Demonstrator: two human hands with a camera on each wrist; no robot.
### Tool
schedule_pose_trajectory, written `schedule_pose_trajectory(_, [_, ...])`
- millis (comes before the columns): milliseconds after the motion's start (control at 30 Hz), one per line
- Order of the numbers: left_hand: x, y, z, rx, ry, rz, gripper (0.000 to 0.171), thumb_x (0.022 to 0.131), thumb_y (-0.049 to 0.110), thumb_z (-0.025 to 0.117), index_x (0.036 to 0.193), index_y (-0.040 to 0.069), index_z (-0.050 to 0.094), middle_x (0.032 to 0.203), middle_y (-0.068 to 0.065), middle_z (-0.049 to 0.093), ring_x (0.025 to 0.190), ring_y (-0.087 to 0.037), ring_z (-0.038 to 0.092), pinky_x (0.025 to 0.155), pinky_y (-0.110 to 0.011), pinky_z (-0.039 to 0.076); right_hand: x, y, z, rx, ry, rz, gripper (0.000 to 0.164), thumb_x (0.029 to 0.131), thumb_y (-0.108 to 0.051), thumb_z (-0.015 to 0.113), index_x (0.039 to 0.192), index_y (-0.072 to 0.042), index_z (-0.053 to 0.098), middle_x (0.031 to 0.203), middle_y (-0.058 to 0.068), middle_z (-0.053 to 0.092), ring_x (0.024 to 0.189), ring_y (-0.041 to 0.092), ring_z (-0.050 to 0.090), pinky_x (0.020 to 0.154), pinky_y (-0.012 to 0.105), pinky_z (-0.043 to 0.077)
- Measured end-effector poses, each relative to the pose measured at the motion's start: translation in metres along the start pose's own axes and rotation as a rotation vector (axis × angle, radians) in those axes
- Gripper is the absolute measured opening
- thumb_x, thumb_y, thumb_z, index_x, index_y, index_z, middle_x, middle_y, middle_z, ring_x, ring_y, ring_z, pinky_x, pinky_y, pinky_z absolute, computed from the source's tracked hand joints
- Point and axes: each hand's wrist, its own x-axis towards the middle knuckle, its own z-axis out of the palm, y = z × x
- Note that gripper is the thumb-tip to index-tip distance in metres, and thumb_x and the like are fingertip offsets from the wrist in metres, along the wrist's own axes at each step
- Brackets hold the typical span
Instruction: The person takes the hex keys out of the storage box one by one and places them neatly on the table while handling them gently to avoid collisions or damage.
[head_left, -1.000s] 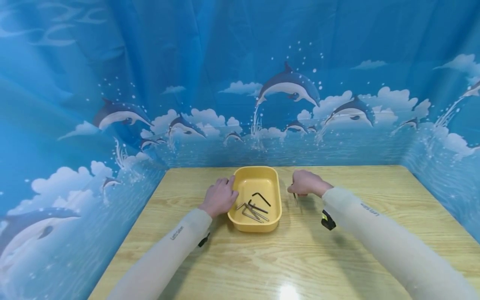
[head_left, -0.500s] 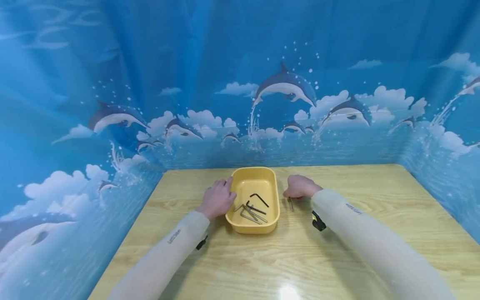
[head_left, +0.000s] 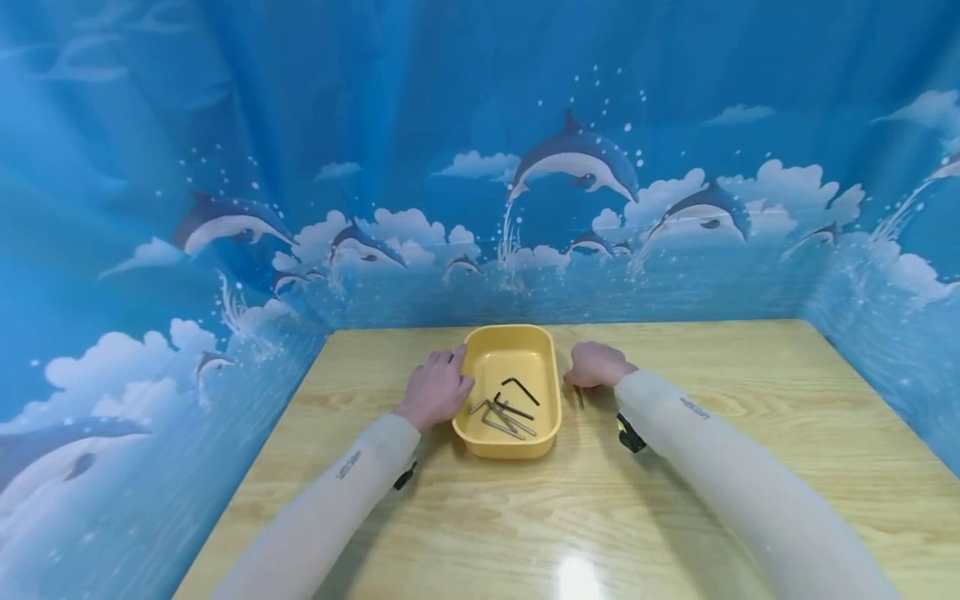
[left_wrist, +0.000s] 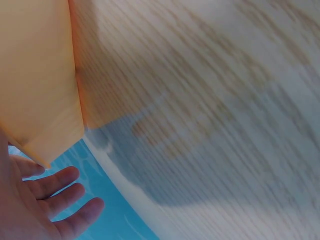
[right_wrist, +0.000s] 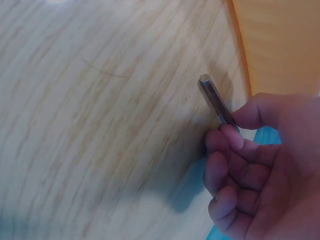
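A yellow plastic tray stands on the table, holding several silver and black Allen keys. My left hand holds the tray's left rim, thumb over the inside; its other fingers are loosely spread outside the wall in the left wrist view. Just right of the tray, my right hand pinches a silver Allen key between thumb and fingertips, close over the table. Its hexagonal end points out of the grip; the rest is hidden by the fingers.
The light wooden table meets a blue dolphin-print curtain at its back and sides. A glare spot lies near the table's front edge. A dark wrist device hangs under the right sleeve.
My right hand, with the Allen key, has moved left toward the tray. The left hand keeps its place at the rim, and the keys in the tray lie as before.
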Motion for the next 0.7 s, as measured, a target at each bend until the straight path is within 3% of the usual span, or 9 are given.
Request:
schedule_pose_trajectory(367, [0.0059,-0.0002,-0.0025,0.024,0.004,0.012,0.062,0.102,0.033,0.041,0.157,0.006,0.033,0.146,-0.019,0.053,0.135,-0.036,0.048,0.105,-0.055,0.046,-0.0044,-0.0001,-0.0051,-0.01,0.023,-0.001,0.031,0.097,-0.028,0.057,0.069,-0.014,0.062,0.059,0.002,0.059,0.051,0.017,0.054,0.056,0.032,0.046])
schedule_pose_trajectory(700, [0.004,-0.0011,-0.0004,0.024,-0.009,0.007,0.061,0.103,0.034,0.042,0.157,0.006,0.033,0.146,-0.019,0.052,0.136,-0.036,0.048,0.105,-0.056,0.046,-0.0037,0.0007,-0.0023,0.005,-0.013,0.01,0.03,0.095,-0.023,0.057,0.067,-0.014,0.062,0.056,0.001,0.057,0.048,0.016,0.052,0.052,0.031,0.045])
